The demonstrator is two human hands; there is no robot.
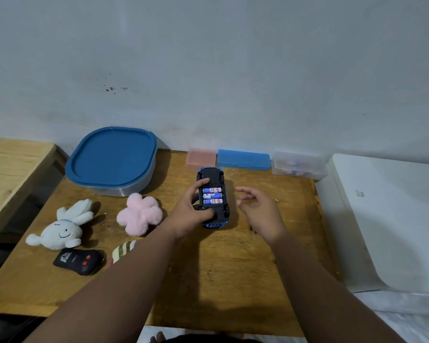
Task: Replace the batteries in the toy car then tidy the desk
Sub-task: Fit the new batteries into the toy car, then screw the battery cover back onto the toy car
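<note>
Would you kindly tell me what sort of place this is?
Likely a room at home, perhaps a bedroom: a small wooden desk against a plain wall, a white plush bunny and a toy car.

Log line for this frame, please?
left hand: holds toy car | toy car: upside down, three batteries exposed | right hand: open, empty

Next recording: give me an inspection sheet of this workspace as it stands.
Surface: wooden desk.
Job's things: toy car upside down, three batteries seated in its open bay; no cover seen.
Clutter: white plush, pink plush, remote, striped item, lidded container, pink case, blue case, clear box.
Grips: left hand holds the toy car; right hand loose, empty, beside it.
Cables: nothing seen.
Surroundings: grey wall, second table left, white unit right.
</note>
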